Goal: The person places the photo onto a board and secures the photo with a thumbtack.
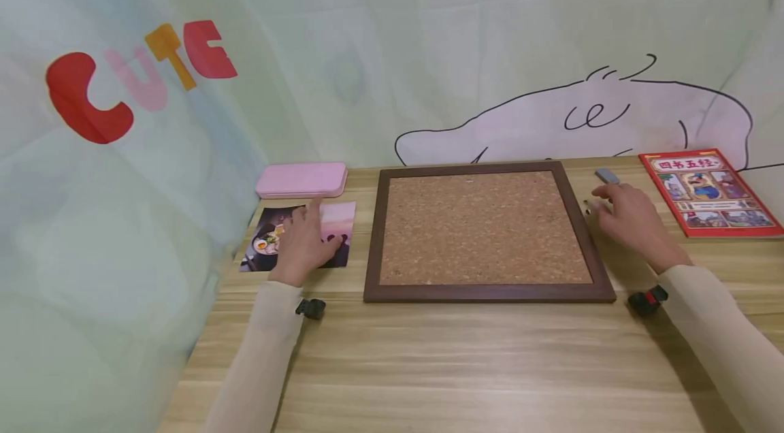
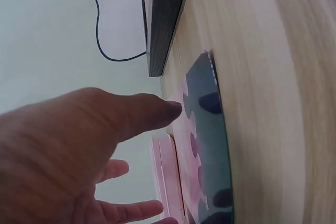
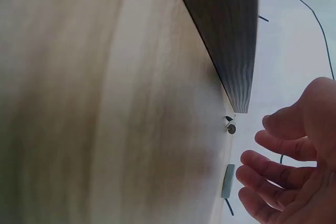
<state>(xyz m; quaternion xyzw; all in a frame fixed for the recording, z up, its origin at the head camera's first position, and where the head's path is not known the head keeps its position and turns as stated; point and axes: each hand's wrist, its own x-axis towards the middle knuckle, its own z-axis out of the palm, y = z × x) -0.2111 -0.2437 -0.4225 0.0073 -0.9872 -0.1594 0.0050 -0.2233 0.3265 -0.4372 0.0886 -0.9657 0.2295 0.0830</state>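
My left hand [image 1: 300,242] is over two pictures, its fingers spread and the thumb apart. One is a dark photo [image 1: 265,246] of a bowl of food; the other is a pink photo [image 1: 338,215] with dark shapes along its lower part. In the left wrist view the thumb tip overlaps the pink photo's edge, and nothing is gripped. To the right of the brown-framed corkboard [image 1: 484,229], my right hand [image 1: 631,222] has loosely bent fingers with nothing between them. Small pins [image 3: 230,125] lie just beyond its fingertips, close to the frame.
A pink pencil case [image 1: 301,180] lies behind the photos, against the curtain. Behind my right hand is a small grey block [image 1: 607,175]. A red-covered book [image 1: 710,191] lies at the far right. Bare wooden tabletop [image 1: 465,365] stretches in front of the corkboard.
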